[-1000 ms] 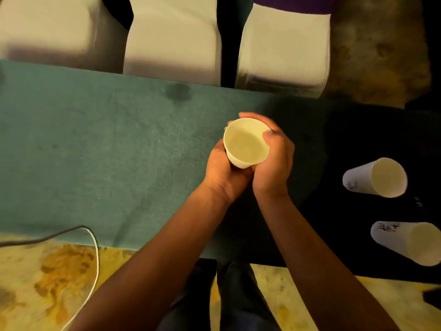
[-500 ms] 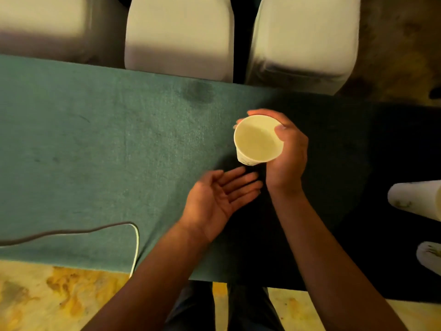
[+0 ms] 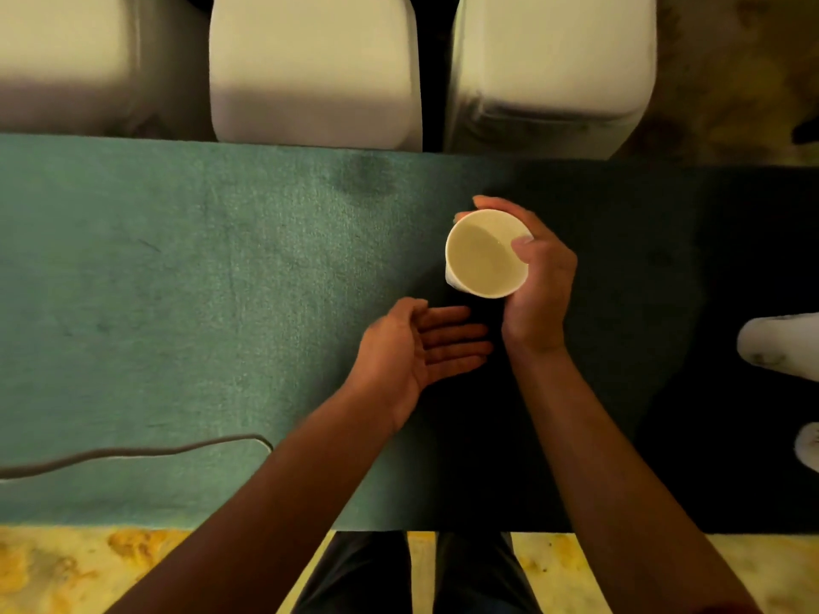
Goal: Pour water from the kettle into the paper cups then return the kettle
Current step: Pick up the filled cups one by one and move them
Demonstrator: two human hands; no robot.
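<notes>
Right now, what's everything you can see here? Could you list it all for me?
paper cup in hand: one, cream white, above the table centre
other paper cups: two, white, at the right edge, cut off by the frame
table cover: one, teal
cable: one, grey, near left
chairs: three, white-covered, beyond the table
floor: yellow, patterned
kettle: none visible
right hand: grips the cup
left hand: open, palm up
legs: dark trousers
</notes>
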